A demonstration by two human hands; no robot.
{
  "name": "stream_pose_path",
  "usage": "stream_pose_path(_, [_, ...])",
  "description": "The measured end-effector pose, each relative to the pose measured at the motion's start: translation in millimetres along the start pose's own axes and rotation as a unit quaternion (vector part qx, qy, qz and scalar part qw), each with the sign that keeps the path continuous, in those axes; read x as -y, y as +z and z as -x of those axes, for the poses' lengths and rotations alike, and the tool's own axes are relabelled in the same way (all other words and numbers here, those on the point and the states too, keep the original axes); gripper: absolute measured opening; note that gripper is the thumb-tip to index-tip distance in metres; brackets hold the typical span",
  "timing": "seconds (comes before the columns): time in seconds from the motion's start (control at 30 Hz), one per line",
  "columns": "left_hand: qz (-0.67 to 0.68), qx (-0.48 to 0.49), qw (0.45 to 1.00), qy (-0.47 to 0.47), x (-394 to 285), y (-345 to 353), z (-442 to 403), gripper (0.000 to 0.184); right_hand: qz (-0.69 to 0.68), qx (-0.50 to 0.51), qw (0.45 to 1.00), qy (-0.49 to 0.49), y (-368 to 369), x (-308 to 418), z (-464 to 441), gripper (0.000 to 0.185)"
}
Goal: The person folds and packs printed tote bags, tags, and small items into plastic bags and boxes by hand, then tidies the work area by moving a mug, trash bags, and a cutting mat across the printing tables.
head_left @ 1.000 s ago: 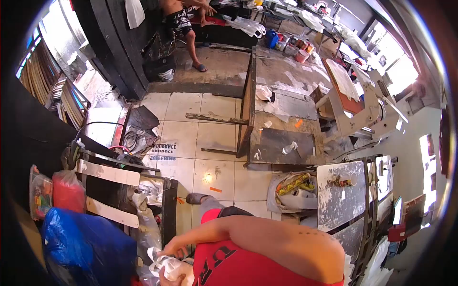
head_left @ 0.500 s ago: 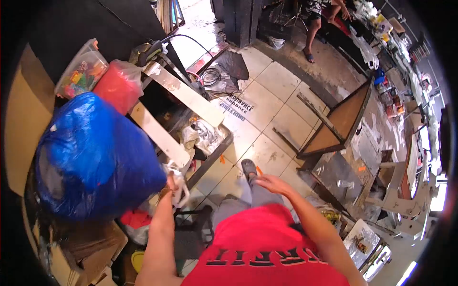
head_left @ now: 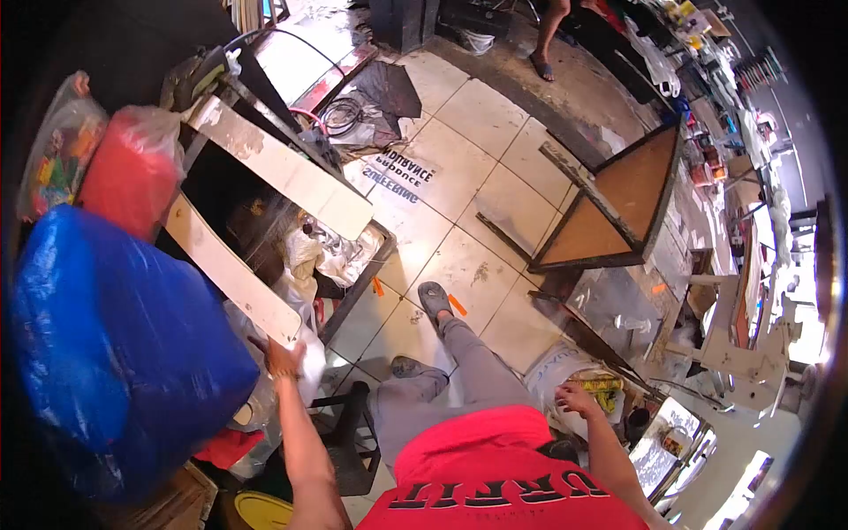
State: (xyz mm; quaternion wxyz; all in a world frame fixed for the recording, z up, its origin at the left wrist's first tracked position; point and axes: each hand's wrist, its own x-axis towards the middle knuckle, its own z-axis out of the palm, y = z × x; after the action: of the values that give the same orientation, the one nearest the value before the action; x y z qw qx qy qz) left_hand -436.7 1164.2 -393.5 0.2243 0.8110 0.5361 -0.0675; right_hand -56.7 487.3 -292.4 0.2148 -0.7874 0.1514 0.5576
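My left hand (head_left: 284, 357) is at the lower left, beside white plastic (head_left: 309, 358) and just below the rounded end of a worn white board (head_left: 231, 269). Its fingers are partly hidden, so its grip is unclear. My right hand (head_left: 576, 399) hangs at the lower right with fingers loosely apart and nothing in them, above a white sack (head_left: 558, 371) that has a yellow-labelled item (head_left: 602, 385) in it. To the left of my left hand bulges a large blue plastic bag (head_left: 150, 327).
A red bag (head_left: 132, 168) leans behind the blue one. A dark-framed panel (head_left: 609, 203) stands on the tiled floor (head_left: 442, 177). A black stool (head_left: 353, 433) is between my left arm and legs. Another person's leg (head_left: 552, 35) shows at the top.
The view has swung toward the left side. My left hand was holding white plastic at the bottom earlier. My right hand has moved out to the right, away from my legs.
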Motion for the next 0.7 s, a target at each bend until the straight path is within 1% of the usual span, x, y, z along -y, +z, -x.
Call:
stream_pose_path(0.03, [-0.013, -0.013, 0.999, -0.047, -43.3, -26.3, 33.6, 0.113, 0.013, 0.029, 0.999, 0.006, 2.3, -2.8, 2.5, 0.043])
stream_pose_path(0.07, [-0.024, -0.024, 0.995, -0.095, -90.6, -55.7, 68.1, 0.120, 0.033, 0.060, 0.998, -0.007, 3.6, -6.9, -4.6, 0.047])
stream_pose_path(0.1, [-0.058, -0.028, 0.994, -0.083, -101.0, -57.3, 88.8, 0.128, 0.031, 0.075, 0.996, -0.021, 4.7, -6.3, -7.9, 0.048])
stream_pose_path(0.13, [0.003, 0.001, 0.998, -0.060, -97.4, -50.4, 107.9, 0.133, 0.026, 0.088, 0.995, -0.033, 1.1, -2.0, -9.6, 0.048])
stream_pose_path(0.17, [0.009, 0.032, 0.999, -0.020, -99.6, -39.5, 122.4, 0.134, 0.046, 0.090, 0.994, -0.041, -3.1, 7.2, -13.5, 0.049])
stream_pose_path(0.2, [0.088, 0.093, 0.992, -0.008, -125.5, -48.1, 136.2, 0.131, 0.066, 0.090, 0.992, -0.052, -8.2, 22.0, -19.3, 0.049])
stream_pose_path(0.23, [0.106, 0.152, 0.983, 0.005, -169.1, -70.5, 147.1, 0.122, 0.062, 0.091, 0.992, -0.061, -13.0, 41.2, -24.1, 0.049])
stream_pose_path(0.27, [0.182, 0.160, 0.967, 0.076, -196.5, -73.0, 154.1, 0.109, 0.060, 0.092, 0.991, -0.070, -17.1, 63.9, -27.6, 0.049])
stream_pose_path(0.3, [0.138, 0.220, 0.961, 0.092, -236.9, -92.3, 155.4, 0.102, 0.061, 0.093, 0.990, -0.088, -21.8, 87.2, -31.8, 0.048])
stream_pose_path(0.33, [0.080, 0.230, 0.958, 0.152, -266.6, -98.2, 150.9, 0.099, 0.064, 0.094, 0.988, -0.108, -28.3, 114.3, -39.1, 0.048])
stream_pose_path(0.37, [0.069, 0.238, 0.954, 0.167, -294.7, -104.0, 144.7, 0.097, 0.079, 0.087, 0.983, -0.141, -34.2, 143.5, -49.4, 0.048])
stream_pose_path(0.43, [0.020, 0.260, 0.951, 0.167, -352.9, -117.7, 121.8, 0.093, 0.103, 0.070, 0.969, -0.212, -40.2, 203.6, -70.2, 0.047])
stream_pose_path(0.47, [0.006, 0.230, 0.945, 0.231, -366.5, -111.4, 103.0, 0.089, 0.077, 0.065, 0.966, -0.239, -42.9, 236.3, -80.9, 0.048])
stream_pose_path(0.5, [0.031, 0.219, 0.938, 0.268, -401.6, -124.8, 87.7, 0.088, 0.047, 0.056, 0.962, -0.264, -45.5, 266.4, -87.2, 0.049])
stream_pose_path(0.57, [0.056, 0.180, 0.935, 0.302, -475.8, -155.3, 60.7, 0.088, 0.031, 0.033, 0.943, -0.330, -63.8, 334.4, -61.8, 0.052])
stream_pose_path(0.6, [0.071, 0.169, 0.928, 0.323, -503.7, -163.1, 41.8, 0.090, 0.057, 0.018, 0.934, -0.352, -73.6, 363.9, -49.8, 0.053])
stream_pose_path(0.63, [0.058, 0.154, 0.918, 0.360, -529.9, -171.3, 20.0, 0.091, 0.084, 0.001, 0.925, -0.371, -81.9, 386.7, -41.3, 0.054])
stream_pose_path(0.7, [0.082, 0.069, 0.894, 0.435, -570.7, -181.2, -24.5, 0.091, 0.094, 0.003, 0.899, -0.428, -80.0, 408.8, -87.0, 0.053])
